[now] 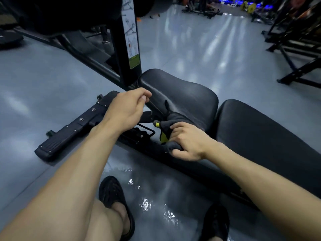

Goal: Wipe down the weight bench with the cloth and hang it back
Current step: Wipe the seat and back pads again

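Observation:
The black weight bench fills the middle and right of the head view, with its seat pad [184,94] ahead of me and its long back pad [257,136] to the right. My right hand [187,143] grips a dark grey cloth [175,117] bunched at the seat's near side, next to a yellow adjustment knob [157,124] and yellow lever [164,137]. My left hand [126,110] is at the seat pad's left edge, fingers curled, thumb and fingertips together; whether it pinches the pad edge I cannot tell.
A black upright post with an instruction label [131,33] stands just behind the seat. The bench's footplate [69,129] lies on the grey floor to the left. A wet patch [152,197] shines by my sandalled feet [112,193]. Racks [298,46] line the right.

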`<control>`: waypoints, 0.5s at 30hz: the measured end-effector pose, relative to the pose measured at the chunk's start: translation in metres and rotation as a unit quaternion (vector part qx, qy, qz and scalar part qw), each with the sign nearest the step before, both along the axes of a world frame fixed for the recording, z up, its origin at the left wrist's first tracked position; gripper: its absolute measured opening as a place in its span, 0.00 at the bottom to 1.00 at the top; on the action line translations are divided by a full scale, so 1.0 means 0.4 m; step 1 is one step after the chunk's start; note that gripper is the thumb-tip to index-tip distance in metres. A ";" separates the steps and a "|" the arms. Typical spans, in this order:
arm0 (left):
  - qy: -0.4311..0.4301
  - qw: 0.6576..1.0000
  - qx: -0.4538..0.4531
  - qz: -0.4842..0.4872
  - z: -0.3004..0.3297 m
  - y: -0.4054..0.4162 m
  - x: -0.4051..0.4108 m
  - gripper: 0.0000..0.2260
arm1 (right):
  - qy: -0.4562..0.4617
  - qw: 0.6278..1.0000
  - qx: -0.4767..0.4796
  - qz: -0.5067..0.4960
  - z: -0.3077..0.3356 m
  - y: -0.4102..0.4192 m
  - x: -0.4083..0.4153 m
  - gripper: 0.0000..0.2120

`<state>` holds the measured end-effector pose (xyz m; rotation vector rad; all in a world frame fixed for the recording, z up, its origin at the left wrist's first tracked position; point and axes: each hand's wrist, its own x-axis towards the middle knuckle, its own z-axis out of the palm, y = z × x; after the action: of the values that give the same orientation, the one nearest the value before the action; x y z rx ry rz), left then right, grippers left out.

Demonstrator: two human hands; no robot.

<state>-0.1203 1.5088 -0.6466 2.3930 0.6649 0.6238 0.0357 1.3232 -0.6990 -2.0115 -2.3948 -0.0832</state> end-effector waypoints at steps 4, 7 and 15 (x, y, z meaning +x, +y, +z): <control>0.012 1.000 0.012 -0.021 0.006 -0.025 0.006 0.12 | 0.059 0.997 -0.023 -0.043 -0.001 -0.173 0.041 0.14; 0.026 0.999 0.004 -0.032 0.004 -0.039 0.004 0.12 | 0.110 0.981 0.033 -0.153 0.007 -0.243 0.047 0.15; 0.032 0.996 0.006 -0.086 -0.002 -0.079 0.004 0.12 | 0.349 0.840 0.117 -0.398 0.113 -0.237 0.090 0.21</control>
<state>-0.1185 1.4774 -0.6474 2.4581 0.4768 0.4811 0.0715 1.2284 -0.6540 -2.2241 -0.9956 0.2853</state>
